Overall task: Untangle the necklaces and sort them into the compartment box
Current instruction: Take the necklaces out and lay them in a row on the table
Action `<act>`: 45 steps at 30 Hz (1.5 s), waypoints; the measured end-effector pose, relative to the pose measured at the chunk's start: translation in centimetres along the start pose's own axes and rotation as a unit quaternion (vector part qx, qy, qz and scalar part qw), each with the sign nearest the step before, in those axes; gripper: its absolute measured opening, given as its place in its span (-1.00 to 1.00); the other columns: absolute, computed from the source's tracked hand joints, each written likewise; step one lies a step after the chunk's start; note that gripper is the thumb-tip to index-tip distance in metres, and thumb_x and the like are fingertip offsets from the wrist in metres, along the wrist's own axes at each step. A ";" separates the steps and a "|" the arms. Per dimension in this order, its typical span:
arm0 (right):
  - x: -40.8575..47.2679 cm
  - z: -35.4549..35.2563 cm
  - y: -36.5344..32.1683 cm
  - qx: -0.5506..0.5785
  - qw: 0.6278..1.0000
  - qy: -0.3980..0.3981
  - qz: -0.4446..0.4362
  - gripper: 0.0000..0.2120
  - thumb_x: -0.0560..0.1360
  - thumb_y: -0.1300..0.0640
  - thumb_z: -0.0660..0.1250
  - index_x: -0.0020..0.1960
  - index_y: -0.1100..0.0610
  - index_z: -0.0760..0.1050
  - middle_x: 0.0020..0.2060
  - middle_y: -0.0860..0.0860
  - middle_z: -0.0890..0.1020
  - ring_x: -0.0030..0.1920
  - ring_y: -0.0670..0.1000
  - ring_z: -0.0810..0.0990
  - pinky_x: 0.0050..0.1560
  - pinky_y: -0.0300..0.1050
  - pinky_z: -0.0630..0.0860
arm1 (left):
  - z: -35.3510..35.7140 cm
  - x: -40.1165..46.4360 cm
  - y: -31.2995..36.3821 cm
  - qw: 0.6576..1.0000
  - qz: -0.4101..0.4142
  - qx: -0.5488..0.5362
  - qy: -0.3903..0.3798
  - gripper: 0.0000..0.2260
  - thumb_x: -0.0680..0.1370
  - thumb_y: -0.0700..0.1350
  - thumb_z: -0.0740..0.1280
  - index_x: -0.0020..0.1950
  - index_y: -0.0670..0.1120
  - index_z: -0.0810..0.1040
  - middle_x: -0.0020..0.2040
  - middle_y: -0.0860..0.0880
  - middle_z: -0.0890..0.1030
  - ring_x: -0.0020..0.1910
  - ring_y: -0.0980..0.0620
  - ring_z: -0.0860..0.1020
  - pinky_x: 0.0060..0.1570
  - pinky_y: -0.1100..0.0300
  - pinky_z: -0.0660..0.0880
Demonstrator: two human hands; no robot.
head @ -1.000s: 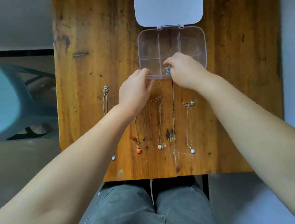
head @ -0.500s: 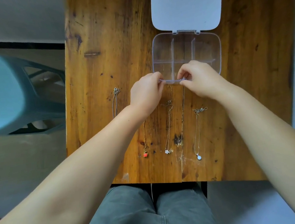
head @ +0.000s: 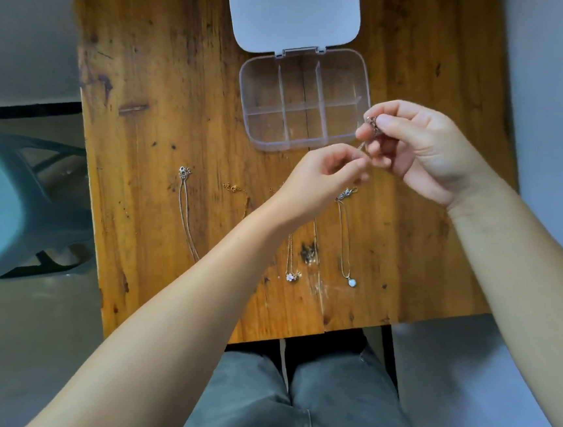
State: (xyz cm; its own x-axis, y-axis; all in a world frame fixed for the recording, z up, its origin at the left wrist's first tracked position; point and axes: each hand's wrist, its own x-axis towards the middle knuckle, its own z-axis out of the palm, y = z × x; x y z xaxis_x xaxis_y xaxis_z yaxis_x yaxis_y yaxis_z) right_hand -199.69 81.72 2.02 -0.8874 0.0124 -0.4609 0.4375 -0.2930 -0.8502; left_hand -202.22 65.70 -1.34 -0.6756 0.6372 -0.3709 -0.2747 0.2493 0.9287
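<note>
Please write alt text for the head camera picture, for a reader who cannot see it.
Two bare hands, left hand and right hand, pinch a thin necklace above a wooden table, beside an open, empty clear compartment box. Four more necklaces lie in a row below.

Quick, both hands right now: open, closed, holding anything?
Left hand: closed, fingertips pinching the lower end of a thin necklace.
Right hand: closed, pinching the same necklace's bunched upper part, beside the compartment box.
</note>
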 end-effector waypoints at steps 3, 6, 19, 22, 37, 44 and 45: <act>-1.3 -2.1 0.5 0.035 0.999 0.033 -0.013 -0.84 0.52 0.22 0.24 -0.04 0.07 0.59 -0.21 -0.01 0.68 -0.32 -0.12 0.55 -0.38 -0.29 0.44 | 1.2 -0.4 -0.4 1.000 -0.018 0.005 -0.016 -0.77 0.61 -0.12 0.18 -0.09 -0.16 0.59 -0.31 -0.01 0.59 -0.31 0.13 0.53 -0.15 0.28 0.44; -2.5 -4.1 1.4 0.060 0.994 0.089 -0.017 -0.84 0.51 0.28 0.26 -0.03 0.10 0.58 -0.20 0.00 0.69 -0.33 -0.13 0.55 -0.39 -0.31 0.44 | 2.4 -0.9 -1.0 0.998 -0.046 -0.038 -0.031 -0.75 0.63 -0.12 0.14 -0.04 -0.15 0.60 -0.32 -0.01 0.56 -0.29 0.05 0.51 -0.15 0.23 0.48; -7.2 -8.7 5.4 -0.187 0.967 0.162 0.054 -0.88 0.53 0.27 0.31 -0.12 0.11 0.57 -0.28 0.07 0.66 -0.35 -0.08 0.67 -0.34 -0.30 0.57 | 6.2 1.1 -1.3 0.980 -0.141 -0.053 0.131 -0.70 0.60 -0.16 0.09 -0.17 -0.06 0.60 -0.16 -0.05 0.64 -0.10 0.03 0.60 -0.07 0.18 0.53; -8.2 -8.8 4.8 -0.161 0.975 0.145 0.044 -0.91 0.53 0.23 0.32 -0.10 0.11 0.59 -0.30 0.02 0.67 -0.32 -0.10 0.65 -0.32 -0.30 0.55 | 7.2 1.9 -0.6 0.982 -0.126 -0.034 0.139 -0.86 0.60 -0.11 0.17 -0.02 -0.05 0.52 0.01 -0.04 0.61 0.05 0.00 0.57 -0.01 0.21 0.50; -10.0 -10.9 2.3 -0.147 0.963 0.223 0.033 -0.90 0.53 0.21 0.32 -0.11 0.07 0.58 -0.22 0.02 0.73 -0.16 -0.01 0.72 -0.27 -0.26 0.63 | 6.9 4.1 2.1 0.993 -0.042 0.075 -0.083 -0.74 0.59 -0.01 0.23 -0.24 -0.10 0.50 -0.41 -0.03 0.50 -0.29 -0.02 0.47 0.01 0.03 0.48; -12.1 -8.2 10.1 0.003 0.935 0.270 0.228 -0.91 0.52 0.31 0.29 -0.12 0.18 0.54 -0.27 0.06 0.59 -0.33 -0.07 0.56 -0.40 -0.28 0.53 | 7.1 7.9 2.2 0.985 -0.048 0.161 0.030 -0.71 0.59 -0.02 0.21 -0.26 -0.13 0.52 -0.35 0.00 0.51 -0.34 0.09 0.47 -0.20 0.25 0.46; -12.3 -7.3 11.1 0.024 0.932 0.271 0.241 -0.91 0.53 0.32 0.28 -0.12 0.20 0.53 -0.30 0.07 0.61 -0.37 -0.08 0.58 -0.42 -0.29 0.53 | 7.7 8.3 1.7 0.974 -0.047 0.217 0.031 -0.72 0.58 -0.03 0.21 -0.21 -0.16 0.55 -0.31 -0.03 0.53 -0.31 0.06 0.48 -0.20 0.22 0.44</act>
State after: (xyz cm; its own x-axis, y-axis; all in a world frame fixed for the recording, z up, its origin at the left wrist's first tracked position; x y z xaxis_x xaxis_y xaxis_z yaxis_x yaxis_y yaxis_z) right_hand -182.86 85.33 -3.66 -0.3808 0.3445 -0.8581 0.7472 -0.4320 -0.5050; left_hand -203.04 77.03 -2.83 -0.7055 0.5540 -0.4421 -0.0311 0.5989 0.8002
